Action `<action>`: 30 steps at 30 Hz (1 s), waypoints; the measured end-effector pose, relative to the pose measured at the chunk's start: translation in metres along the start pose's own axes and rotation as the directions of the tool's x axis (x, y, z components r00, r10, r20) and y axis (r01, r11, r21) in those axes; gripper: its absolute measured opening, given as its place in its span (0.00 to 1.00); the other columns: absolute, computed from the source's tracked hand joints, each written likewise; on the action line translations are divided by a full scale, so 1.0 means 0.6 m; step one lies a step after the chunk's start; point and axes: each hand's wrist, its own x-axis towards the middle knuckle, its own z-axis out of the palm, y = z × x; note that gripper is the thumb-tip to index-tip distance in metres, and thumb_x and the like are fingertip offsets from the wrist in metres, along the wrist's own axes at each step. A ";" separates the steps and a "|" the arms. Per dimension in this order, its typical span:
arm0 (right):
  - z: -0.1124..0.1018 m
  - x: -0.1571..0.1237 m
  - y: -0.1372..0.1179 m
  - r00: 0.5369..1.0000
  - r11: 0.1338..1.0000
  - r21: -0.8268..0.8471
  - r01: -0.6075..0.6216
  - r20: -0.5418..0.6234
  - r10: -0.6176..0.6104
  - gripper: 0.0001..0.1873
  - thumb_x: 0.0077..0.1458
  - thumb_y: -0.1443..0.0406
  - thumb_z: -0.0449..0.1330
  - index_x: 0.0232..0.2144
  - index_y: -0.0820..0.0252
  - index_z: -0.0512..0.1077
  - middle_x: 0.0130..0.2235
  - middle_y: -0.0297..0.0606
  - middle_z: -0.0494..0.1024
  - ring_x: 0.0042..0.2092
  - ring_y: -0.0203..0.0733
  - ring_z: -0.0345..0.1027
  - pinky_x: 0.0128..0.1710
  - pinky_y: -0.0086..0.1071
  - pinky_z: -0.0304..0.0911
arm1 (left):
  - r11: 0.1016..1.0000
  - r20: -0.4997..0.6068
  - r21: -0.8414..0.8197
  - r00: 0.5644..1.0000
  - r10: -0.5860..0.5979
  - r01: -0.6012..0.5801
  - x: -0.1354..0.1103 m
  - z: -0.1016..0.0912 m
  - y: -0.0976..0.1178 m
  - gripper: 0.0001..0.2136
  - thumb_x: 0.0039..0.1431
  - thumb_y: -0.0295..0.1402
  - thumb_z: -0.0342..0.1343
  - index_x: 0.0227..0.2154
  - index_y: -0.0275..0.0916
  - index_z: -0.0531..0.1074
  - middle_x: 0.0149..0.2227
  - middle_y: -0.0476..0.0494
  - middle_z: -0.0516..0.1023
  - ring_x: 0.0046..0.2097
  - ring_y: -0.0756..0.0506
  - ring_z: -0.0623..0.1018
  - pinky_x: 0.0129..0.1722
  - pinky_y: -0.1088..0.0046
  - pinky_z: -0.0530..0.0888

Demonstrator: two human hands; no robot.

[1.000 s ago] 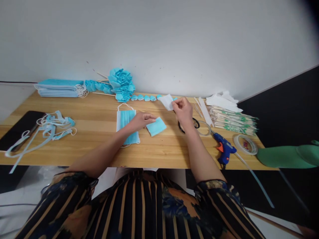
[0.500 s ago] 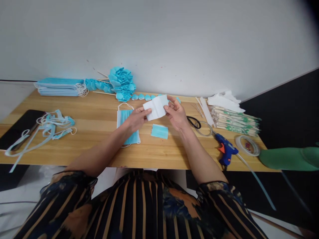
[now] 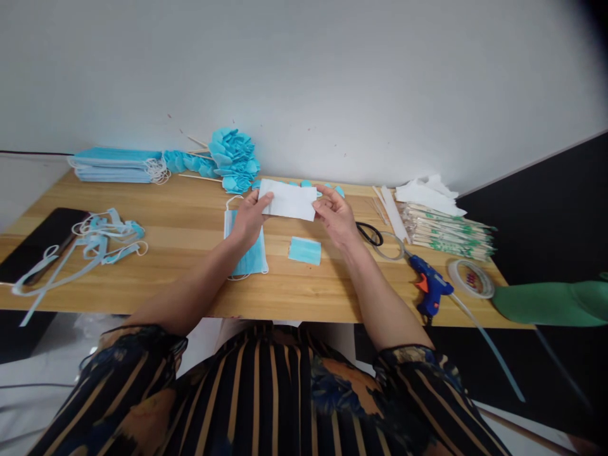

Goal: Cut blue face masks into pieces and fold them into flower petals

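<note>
Between my two hands a white rectangular piece of mask fabric (image 3: 289, 200) is stretched out above the table. My left hand (image 3: 251, 218) pinches its left end, thumb on top. At the other end my right hand (image 3: 335, 214) grips the right edge between thumb and fingers. Below it on the wood lies a small blue folded piece of mask fabric (image 3: 304, 251). A whole blue face mask (image 3: 247, 250) with white ear loops rests under my left hand and wrist, partly covered. Behind the held piece, a row of small blue petals (image 3: 306, 183) is mostly hidden.
A stack of masks (image 3: 116, 166) and blue fabric flowers (image 3: 232, 158) stand at the back left. Cut strips (image 3: 102, 237) lie by a black phone (image 3: 40, 244). To the right are a blue glue gun (image 3: 431, 285), a tape roll (image 3: 471, 278), wrapped sticks (image 3: 446, 229) and a green bottle (image 3: 546, 303).
The white piece has been opened out wider and turned nearly level. My left hand has moved left and slightly up; my right hand stays almost in place.
</note>
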 end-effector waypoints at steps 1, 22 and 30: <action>0.002 -0.002 -0.002 1.000 1.000 -0.015 0.003 0.011 -0.003 0.35 0.45 0.44 0.72 0.53 0.49 0.73 0.30 0.29 0.74 0.33 0.40 0.70 0.41 0.40 0.72 | 1.000 0.004 -0.021 1.000 -0.002 0.002 0.000 -0.001 0.002 0.17 0.54 0.41 0.69 0.42 0.38 0.75 0.43 0.40 0.85 0.50 0.40 0.83 0.42 0.69 0.80; -0.002 -0.016 -0.008 0.924 0.842 -0.389 0.374 0.232 -0.303 0.33 0.59 0.56 0.66 0.66 0.39 0.66 0.68 0.37 0.70 0.69 0.54 0.62 0.62 0.54 0.67 | 0.914 0.236 -0.061 0.895 -0.378 0.402 -0.016 0.010 0.012 0.08 0.53 0.33 0.68 0.33 0.35 0.78 0.26 0.45 0.79 0.25 0.50 0.75 0.22 0.76 0.70; -0.006 -0.010 -0.024 0.835 0.734 -0.439 0.519 0.443 -0.326 0.07 0.61 0.64 0.63 0.33 0.45 0.81 0.57 0.31 0.81 0.67 0.52 0.64 0.70 0.58 0.53 | 0.967 0.110 0.095 0.963 -0.245 0.235 0.003 -0.005 0.002 0.15 0.48 0.39 0.72 0.34 0.35 0.77 0.24 0.48 0.77 0.22 0.51 0.73 0.19 0.77 0.67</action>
